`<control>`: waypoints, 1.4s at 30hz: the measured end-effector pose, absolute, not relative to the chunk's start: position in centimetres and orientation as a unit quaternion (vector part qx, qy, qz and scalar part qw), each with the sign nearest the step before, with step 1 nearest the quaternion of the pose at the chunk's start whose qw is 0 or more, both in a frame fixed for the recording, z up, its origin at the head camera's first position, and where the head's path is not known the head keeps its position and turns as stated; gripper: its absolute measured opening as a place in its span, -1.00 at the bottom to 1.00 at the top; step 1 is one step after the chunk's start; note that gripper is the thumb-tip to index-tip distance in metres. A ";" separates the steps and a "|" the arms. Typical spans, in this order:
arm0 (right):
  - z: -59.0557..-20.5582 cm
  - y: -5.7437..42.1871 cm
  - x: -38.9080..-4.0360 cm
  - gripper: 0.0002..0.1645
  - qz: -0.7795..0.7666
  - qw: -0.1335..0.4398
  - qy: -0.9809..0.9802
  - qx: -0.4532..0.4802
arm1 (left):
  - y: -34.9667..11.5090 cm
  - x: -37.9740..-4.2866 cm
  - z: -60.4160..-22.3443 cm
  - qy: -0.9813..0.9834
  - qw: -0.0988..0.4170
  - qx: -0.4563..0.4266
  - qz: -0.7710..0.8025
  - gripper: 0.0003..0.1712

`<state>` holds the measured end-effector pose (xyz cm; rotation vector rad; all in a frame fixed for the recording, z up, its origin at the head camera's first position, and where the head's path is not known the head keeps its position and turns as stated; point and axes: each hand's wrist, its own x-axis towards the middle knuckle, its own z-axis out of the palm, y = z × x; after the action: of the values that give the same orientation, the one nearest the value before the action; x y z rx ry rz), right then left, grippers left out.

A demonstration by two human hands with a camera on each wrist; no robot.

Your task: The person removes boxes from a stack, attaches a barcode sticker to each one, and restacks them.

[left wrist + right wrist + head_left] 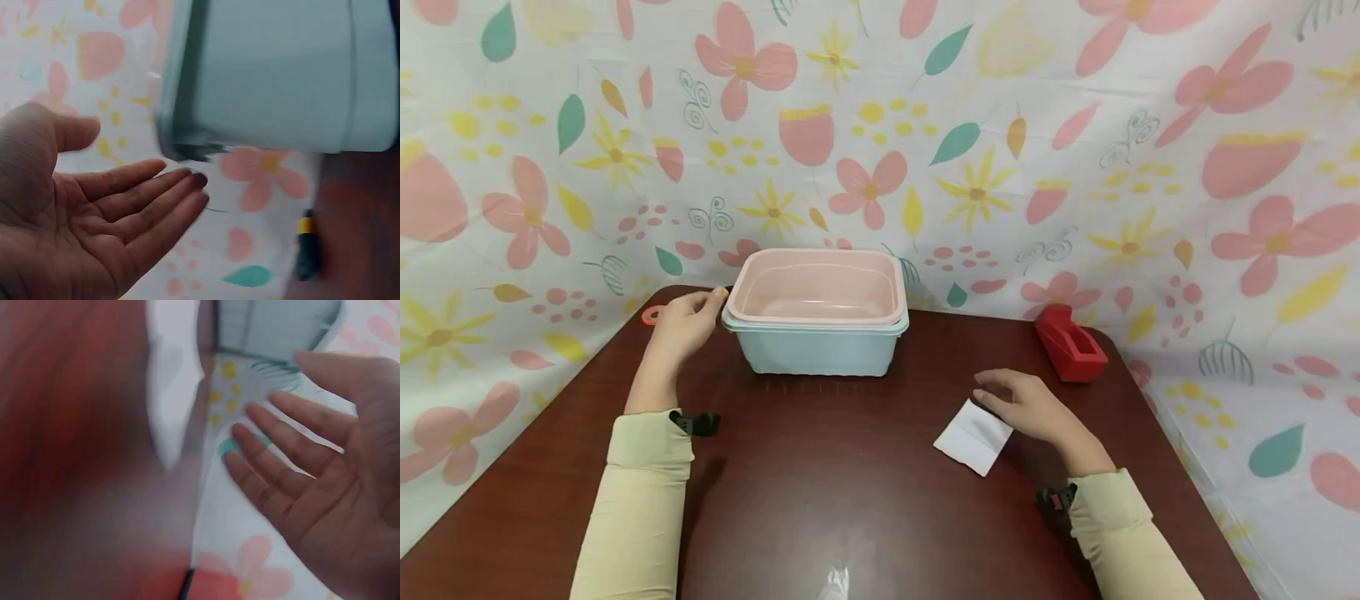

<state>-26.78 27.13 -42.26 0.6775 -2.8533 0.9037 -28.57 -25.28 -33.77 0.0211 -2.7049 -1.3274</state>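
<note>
A pink plastic box (818,287), rounded at the corners and broad-rimmed, sits nested in a pale-blue box (816,352) just right of the left hand (687,321), which is wide, its thumb apart from nearly straight fingers. A creased white paper (970,437) lies on the worktop (850,467) beside the right hand (1026,406), leftward and nearer the person; that hand is loosely spread, with a red tape dispenser (1078,367) beyond it, to the right.

A white cloth (880,125) printed with pink flowers, yellow blossoms and teal leaves is hanging behind and along both sides of a dark reddish-brown bench (820,467), whose glossy top is reflecting pale light near the front.
</note>
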 end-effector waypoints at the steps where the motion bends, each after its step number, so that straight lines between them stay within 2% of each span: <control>1: -41.8 26.7 -26.9 -0.52 0.313 0.043 -0.926 0.207 | -25.5 -28.9 -34.3 -0.882 0.046 0.014 -0.469 -0.09; 5: -38.3 23.8 -28.3 -0.48 0.400 0.041 -0.902 0.155 | -26.1 -30.0 -35.8 -0.819 0.014 0.033 -0.573 -0.22; 9: -33.9 20.0 -32.0 -0.39 0.431 0.033 -0.893 0.127 | -26.4 -30.7 -36.4 -0.786 0.005 0.036 -0.617 -0.32; 12: -32.2 17.5 -34.8 -0.42 0.406 0.044 -0.906 0.111 | -26.2 -31.0 -37.0 -0.772 -0.007 0.027 -0.635 -0.36; 17: -32.3 15.0 -37.7 -0.58 0.329 0.041 -0.940 0.080 | -25.3 -31.2 -38.1 -0.761 -0.015 0.019 -0.649 -0.42; 22: -33.2 14.1 -38.9 -0.49 0.272 0.011 -0.961 0.047 | -24.0 -31.6 -38.8 -0.725 -0.017 0.018 -0.688 -0.45; 27: -33.5 13.8 -39.6 -0.60 0.242 0.011 -0.969 0.047 | -23.6 -32.1 -39.1 -0.678 -0.026 0.027 -0.734 -0.45; 33: -33.2 13.1 -40.0 -0.50 0.272 0.016 -0.960 0.068 | -24.2 -32.3 -39.2 -0.655 -0.023 0.041 -0.754 -0.46; 37: -32.4 12.1 -39.8 -0.66 0.332 0.041 -0.940 0.069 | -24.9 -32.2 -38.9 -0.647 -0.016 0.037 -0.761 -0.47; 42: -31.2 10.8 -39.6 -0.66 0.402 0.027 -0.914 0.053 | -25.7 -32.3 -38.4 -0.636 -0.001 0.033 -0.771 -0.49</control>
<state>-39.57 10.84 -31.23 0.1622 -2.8217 1.2430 -32.32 -25.65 -38.43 0.1026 -1.9993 -2.4226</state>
